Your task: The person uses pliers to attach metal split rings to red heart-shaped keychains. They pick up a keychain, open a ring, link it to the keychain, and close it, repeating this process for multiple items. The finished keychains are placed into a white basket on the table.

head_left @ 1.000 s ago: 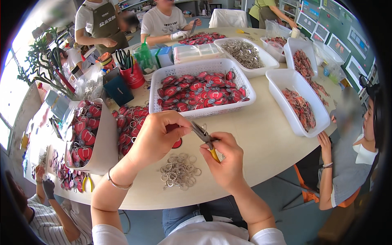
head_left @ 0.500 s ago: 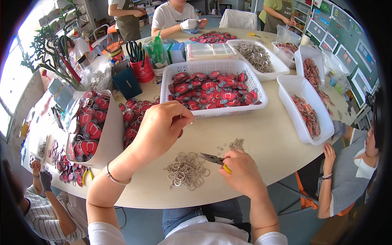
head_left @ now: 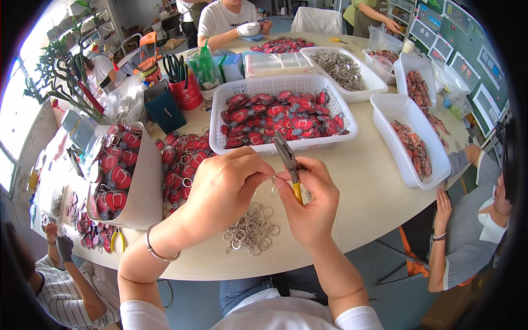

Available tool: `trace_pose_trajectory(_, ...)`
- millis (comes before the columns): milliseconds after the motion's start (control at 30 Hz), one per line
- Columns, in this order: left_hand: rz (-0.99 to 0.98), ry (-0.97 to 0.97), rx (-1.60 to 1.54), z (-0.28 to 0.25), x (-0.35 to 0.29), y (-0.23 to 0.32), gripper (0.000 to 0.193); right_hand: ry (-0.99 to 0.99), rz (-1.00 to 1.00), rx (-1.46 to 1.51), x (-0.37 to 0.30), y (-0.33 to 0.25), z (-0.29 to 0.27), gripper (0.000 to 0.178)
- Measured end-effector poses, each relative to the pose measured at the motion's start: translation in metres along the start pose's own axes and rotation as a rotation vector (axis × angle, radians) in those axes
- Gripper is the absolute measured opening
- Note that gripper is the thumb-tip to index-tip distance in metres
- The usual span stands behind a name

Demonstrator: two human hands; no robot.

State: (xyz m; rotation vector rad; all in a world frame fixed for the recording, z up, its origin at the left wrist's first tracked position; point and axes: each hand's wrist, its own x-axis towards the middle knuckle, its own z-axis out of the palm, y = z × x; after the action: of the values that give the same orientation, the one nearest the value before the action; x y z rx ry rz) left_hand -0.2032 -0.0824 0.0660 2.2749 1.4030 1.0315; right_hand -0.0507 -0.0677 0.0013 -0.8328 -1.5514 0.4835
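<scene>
Both hands are raised together above the round beige desk [head_left: 363, 181]; the right hand [head_left: 308, 206] is clamped on small yellow-handled metal pliers [head_left: 290, 165], nose pointing up and away; the left hand [head_left: 223, 187] pinches a small silver metal ring [head_left: 273, 180] at its fingertips, just beside the pliers — whether the pliers' tips touch it cannot be told. A loose heap of silver split rings [head_left: 250, 230] lies below the hands; a white perforated plastic basket of red flat charms [head_left: 283, 113] stands beyond.
</scene>
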Motion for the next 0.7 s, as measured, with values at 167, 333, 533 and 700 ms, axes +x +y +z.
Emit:
trace_pose_trajectory(167,0.063,0.027,0.095,0.003,0.000,-0.001,0.007,0.025,-0.047,-0.023,-0.001,-0.001,0.003,0.014)
trace_pose_trajectory(333,0.105,0.031,0.137,0.004,-0.001,-0.002,0.010,-0.022,-0.091,-0.088,0.005,-0.006,0.000,0.015)
trace_pose_trajectory(533,-0.023,-0.014,-0.142,0.004,-0.003,0.001,0.018,-0.095,0.170,0.158,0.003,-0.001,-0.007,0.012)
trace_pose_trajectory(700,-0.154,0.179,-0.269,0.015,-0.015,-0.007,0.015,-0.142,0.283,0.323,0.003,0.001,-0.012,0.008)
